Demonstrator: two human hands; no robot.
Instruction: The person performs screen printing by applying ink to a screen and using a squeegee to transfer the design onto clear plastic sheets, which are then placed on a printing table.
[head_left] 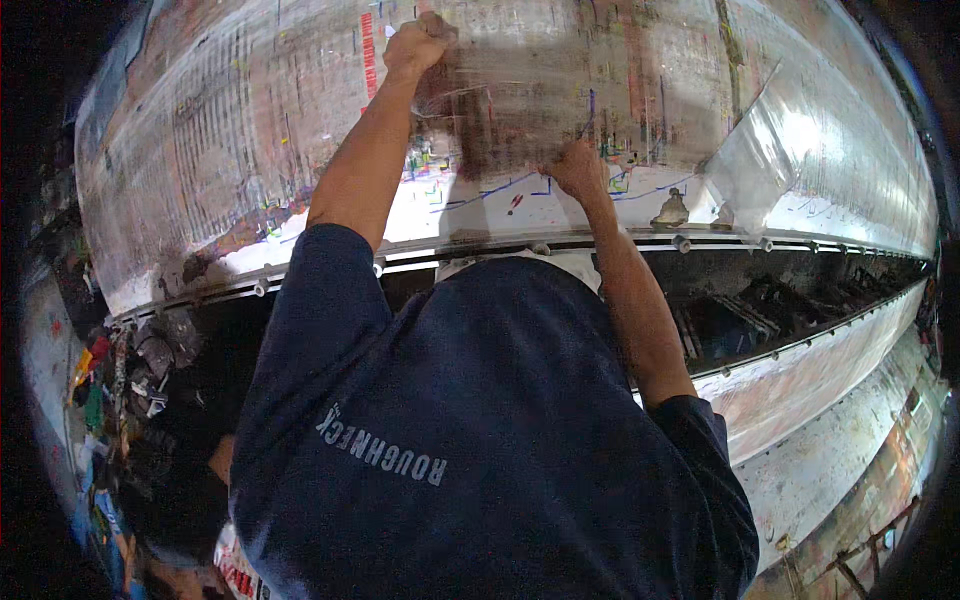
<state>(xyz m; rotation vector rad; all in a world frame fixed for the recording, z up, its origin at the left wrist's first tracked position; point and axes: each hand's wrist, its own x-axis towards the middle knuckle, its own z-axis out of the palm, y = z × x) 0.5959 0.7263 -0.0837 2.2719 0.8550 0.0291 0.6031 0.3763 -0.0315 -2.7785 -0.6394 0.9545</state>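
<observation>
My left hand (pixel 420 44) is stretched far forward over a long, stained work surface (pixel 540 60), its fingers closed. A brownish, shaded lump shows at its fingertips, and I cannot tell whether that is fingers or a held thing. Nearer to me and to the right, my right hand (pixel 580 170) is closed low over the surface, by the white strip (pixel 500 205) with coloured pen marks along its near edge. What its fingers hold, if anything, is hidden. A dark shadow lies between the two arms.
A clear, shiny sheet (pixel 765 150) lies on the surface at the right. Bolts (pixel 682 243) line a metal rail along the near edge. Past a dark gap, a second long surface (pixel 800 385) runs at the lower right. Coloured clutter (pixel 95 365) stands at the left.
</observation>
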